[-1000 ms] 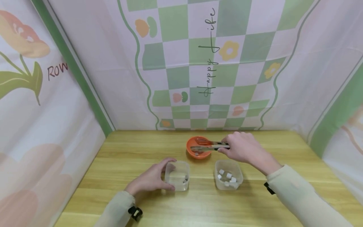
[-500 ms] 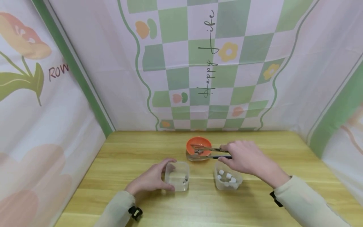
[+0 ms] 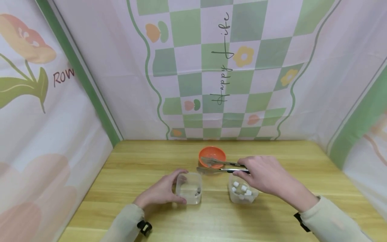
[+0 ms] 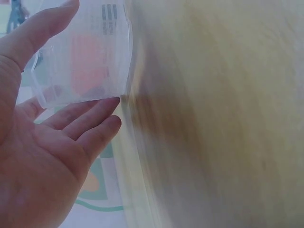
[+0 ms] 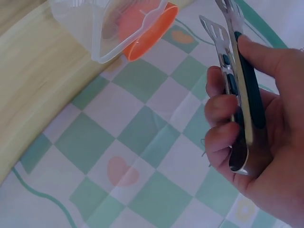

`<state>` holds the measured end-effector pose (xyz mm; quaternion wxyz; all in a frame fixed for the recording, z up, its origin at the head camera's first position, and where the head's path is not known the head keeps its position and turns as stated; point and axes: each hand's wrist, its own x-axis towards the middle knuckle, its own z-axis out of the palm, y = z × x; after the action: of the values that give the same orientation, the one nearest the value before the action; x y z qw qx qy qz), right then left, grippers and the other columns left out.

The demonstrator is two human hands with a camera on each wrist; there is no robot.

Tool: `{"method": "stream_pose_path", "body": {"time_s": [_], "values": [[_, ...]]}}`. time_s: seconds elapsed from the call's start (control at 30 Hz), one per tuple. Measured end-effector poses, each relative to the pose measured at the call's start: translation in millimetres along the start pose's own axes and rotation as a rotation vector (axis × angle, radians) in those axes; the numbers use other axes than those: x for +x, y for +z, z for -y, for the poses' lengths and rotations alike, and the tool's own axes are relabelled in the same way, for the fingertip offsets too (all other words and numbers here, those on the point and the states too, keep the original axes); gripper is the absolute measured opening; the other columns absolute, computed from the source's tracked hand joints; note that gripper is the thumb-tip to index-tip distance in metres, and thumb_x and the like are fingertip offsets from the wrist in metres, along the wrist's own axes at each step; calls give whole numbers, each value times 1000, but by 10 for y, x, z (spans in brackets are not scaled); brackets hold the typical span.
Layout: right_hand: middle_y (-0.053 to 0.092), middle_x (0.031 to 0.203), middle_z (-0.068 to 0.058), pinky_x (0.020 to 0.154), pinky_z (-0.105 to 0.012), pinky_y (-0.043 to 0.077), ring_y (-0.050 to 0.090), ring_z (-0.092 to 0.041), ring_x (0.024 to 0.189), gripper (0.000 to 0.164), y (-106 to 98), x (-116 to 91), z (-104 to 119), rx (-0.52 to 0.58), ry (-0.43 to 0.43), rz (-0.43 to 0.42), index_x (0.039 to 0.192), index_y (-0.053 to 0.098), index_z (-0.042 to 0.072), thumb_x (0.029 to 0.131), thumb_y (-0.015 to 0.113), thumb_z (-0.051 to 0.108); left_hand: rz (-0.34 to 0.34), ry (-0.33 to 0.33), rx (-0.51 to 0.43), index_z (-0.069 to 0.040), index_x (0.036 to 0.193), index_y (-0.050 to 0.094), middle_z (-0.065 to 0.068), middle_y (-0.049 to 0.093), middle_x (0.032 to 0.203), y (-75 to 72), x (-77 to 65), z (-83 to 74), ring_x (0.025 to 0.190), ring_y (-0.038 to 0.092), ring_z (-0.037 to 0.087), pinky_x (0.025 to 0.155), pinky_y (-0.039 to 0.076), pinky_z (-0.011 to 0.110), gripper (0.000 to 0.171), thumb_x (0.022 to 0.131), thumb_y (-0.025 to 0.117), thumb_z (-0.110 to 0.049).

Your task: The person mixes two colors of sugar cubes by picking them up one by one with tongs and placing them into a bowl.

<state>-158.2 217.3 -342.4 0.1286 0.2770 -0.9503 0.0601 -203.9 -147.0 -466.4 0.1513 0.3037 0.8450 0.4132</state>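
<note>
My right hand (image 3: 267, 173) grips metal tongs (image 3: 232, 170) with dark handle grips. The two arms of the tongs stand apart, their tips over the front of an orange bowl (image 3: 212, 150). In the right wrist view, fingers and thumb wrap the tongs (image 5: 249, 104) near the hinged end. My left hand (image 3: 160, 191) holds a clear plastic container (image 3: 188, 200) at its left side, thumb in front and fingers behind. Small dark pieces (image 3: 198, 191) lie inside that container. The left wrist view shows the container (image 4: 90, 57) between thumb and fingers. What lies in the bowl is partly hidden by the tongs.
A second clear container (image 3: 255, 194) holding several white cubes (image 3: 244, 188) stands under and in front of the right hand. Everything stands on a wooden table (image 3: 145, 154). Behind it hangs a printed checkered cloth (image 3: 211, 77).
My right hand has brought the tongs towards me and slightly right, from inside the orange bowl to its front rim, with their arms spreading wider. The left hand has stayed on its container.
</note>
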Motion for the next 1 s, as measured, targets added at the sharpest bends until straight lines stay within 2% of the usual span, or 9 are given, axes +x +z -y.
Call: {"method": "stream_pose_path", "body": {"time_s": [0.2,0.33,0.63,0.9,1.0], "values": [[42,63,17,41,-29,30,38,-5,51,33,-16,-63,51,-79,-70,-78,78,56,24,93,80,42,-3,-4,2,-14,161,36,13,58,148,16,-10,-21,133,58,30,114,43,52,106,75,97,-28],[41,62,17,39,-29,29,38,-5,50,32,-27,-94,89,-102,-101,-108,79,57,23,92,80,41,-1,-8,11,-14,162,34,13,58,149,20,-16,-33,133,57,30,114,43,52,107,77,96,-29],[44,66,18,39,-25,28,37,-2,50,28,-69,-127,150,-99,-111,-90,85,61,22,95,79,41,5,-10,49,-17,167,28,12,45,161,6,-14,-37,140,50,31,117,38,53,116,75,96,-32],[44,67,17,39,-25,28,34,-2,47,33,-145,-52,227,-122,-99,-85,80,59,23,93,80,43,3,-2,44,-15,165,33,12,47,159,-6,-4,-31,138,53,31,116,41,52,109,77,95,-33],[46,67,16,39,-25,30,36,-2,47,32,-180,-16,260,-128,-95,-76,81,62,21,93,79,45,3,-6,34,-16,164,34,12,49,157,-8,-1,-30,138,53,31,116,41,51,108,77,95,-31]]}}
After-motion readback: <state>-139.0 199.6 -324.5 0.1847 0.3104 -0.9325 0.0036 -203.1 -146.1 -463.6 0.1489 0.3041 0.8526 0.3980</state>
